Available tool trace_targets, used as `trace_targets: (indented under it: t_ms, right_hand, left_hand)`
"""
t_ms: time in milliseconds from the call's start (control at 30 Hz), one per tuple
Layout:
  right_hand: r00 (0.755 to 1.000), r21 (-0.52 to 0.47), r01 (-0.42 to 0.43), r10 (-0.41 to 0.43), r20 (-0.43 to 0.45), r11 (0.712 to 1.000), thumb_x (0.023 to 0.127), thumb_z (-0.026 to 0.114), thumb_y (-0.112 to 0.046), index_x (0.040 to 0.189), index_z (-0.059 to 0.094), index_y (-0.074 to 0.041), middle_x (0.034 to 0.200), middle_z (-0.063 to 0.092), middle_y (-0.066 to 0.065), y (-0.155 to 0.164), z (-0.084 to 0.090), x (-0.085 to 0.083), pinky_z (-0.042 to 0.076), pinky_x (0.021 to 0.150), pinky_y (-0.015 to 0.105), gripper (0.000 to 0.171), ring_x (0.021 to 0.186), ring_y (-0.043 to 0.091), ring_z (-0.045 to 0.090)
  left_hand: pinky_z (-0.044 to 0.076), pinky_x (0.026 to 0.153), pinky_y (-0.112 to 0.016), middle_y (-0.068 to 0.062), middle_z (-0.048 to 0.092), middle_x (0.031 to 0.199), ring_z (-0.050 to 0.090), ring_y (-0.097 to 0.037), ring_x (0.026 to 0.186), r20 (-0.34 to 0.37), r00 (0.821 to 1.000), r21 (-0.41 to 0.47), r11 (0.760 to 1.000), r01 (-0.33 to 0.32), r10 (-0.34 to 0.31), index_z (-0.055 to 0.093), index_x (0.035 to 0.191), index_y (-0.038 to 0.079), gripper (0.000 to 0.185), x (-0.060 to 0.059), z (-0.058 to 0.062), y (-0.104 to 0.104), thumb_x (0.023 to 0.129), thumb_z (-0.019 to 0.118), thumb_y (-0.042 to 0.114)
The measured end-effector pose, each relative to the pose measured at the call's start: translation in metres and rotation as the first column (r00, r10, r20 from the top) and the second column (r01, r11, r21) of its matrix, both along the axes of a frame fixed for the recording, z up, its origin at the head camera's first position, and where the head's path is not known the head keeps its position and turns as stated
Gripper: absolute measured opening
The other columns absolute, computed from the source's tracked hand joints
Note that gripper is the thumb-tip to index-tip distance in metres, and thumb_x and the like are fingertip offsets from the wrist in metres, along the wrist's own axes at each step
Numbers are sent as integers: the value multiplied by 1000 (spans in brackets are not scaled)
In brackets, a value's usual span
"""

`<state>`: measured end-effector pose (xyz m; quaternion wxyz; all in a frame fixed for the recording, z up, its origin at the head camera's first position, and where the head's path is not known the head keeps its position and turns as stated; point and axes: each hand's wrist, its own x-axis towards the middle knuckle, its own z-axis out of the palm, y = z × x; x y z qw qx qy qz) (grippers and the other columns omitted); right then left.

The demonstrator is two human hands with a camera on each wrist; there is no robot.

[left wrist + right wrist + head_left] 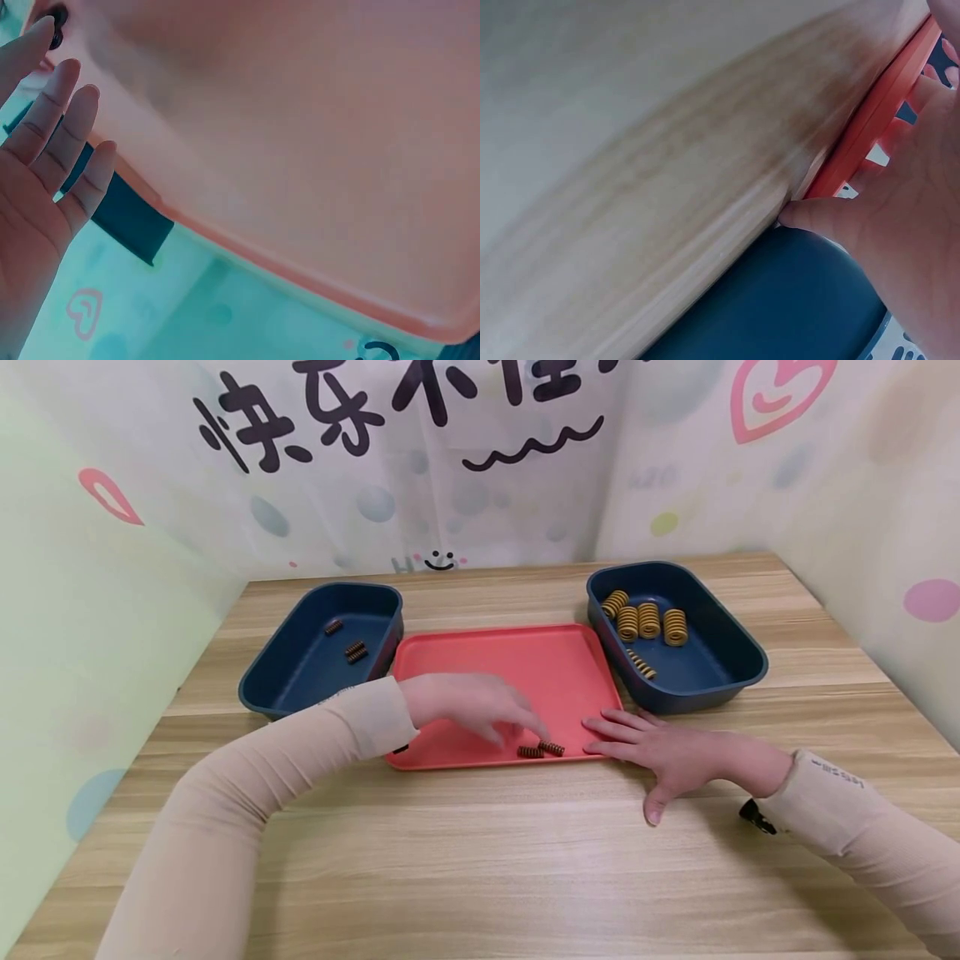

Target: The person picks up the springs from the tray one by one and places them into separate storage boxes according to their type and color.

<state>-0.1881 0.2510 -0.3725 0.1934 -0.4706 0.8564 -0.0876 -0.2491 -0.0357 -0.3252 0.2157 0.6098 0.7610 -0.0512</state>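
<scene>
A red tray [510,664] lies in the middle of the wooden table [480,860]. Two small brown springs [540,750] lie side by side at its front edge. My left hand [513,727] reaches over the tray with straight fingers, its fingertips just above and left of the springs, holding nothing. In the left wrist view the left hand [45,165] is spread over the tray [300,135], with a dark spring [55,36] by the fingertips. My right hand [660,752] lies flat on the table, fingers touching the tray's front right corner. In the right wrist view the right hand [907,202] lies against the tray rim [877,120].
A dark blue bin [258,681] left of the tray holds a few small brown springs [356,651]. Another blue bin [742,652] to the right holds several yellow springs [647,621]. Printed walls close in the back and both sides. Bare wood stretches in front.
</scene>
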Motion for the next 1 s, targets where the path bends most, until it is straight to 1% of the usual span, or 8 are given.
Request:
trace_targets:
  t_ms: [233,333,467,600,800,1000]
  right_hand:
    - [1000,4,1,-1,-2,1000,62,66,-65,142,34,-8,150,14,14,0,-1,0,13,100,66,103,134,44,7]
    - [1000,8,8,-8,5,1000,62,65,-65,142,33,-8,151,14,14,0,-1,-1,13,101,66,103,134,43,6]
    - [1000,13,15,-15,16,1000,62,65,-66,142,33,-9,151,13,13,0,-2,-1,12,101,66,104,135,42,5]
    - [1000,13,14,-14,14,1000,62,65,-66,142,33,-9,151,13,13,0,-2,-1,12,101,66,104,135,42,5]
    - [1000,-2,4,-4,7,1000,62,67,-64,142,33,-8,151,13,13,2,-3,-1,13,100,67,103,134,44,6]
    - [1000,-12,0,0,11,1000,63,67,-63,142,33,-8,151,13,13,2,-3,-1,12,100,67,102,134,44,5]
  left_hand:
    - [45,78,-21,5,58,104,53,-6,86,1,1000,-11,1000,17,-17,47,133,28,53,1,-9,5,84,67,27]
    - [44,76,-21,5,58,103,52,-6,84,-3,1000,-11,1000,23,-23,48,132,28,51,2,-11,6,84,66,27]
    - [44,78,-21,5,58,106,52,-6,87,-10,1000,-8,1000,27,-27,50,130,27,49,3,-13,8,84,66,27]
    - [44,80,-22,5,58,105,52,-6,89,-13,1000,0,1000,26,-26,51,129,27,47,3,-14,9,84,66,26]
    - [44,80,-23,5,57,98,52,-6,86,-13,1000,9,1000,23,-23,53,126,27,45,3,-16,8,84,67,26]
    - [43,81,-25,5,56,94,51,-7,84,-36,999,16,999,42,-41,55,124,28,42,2,-17,7,84,67,28]
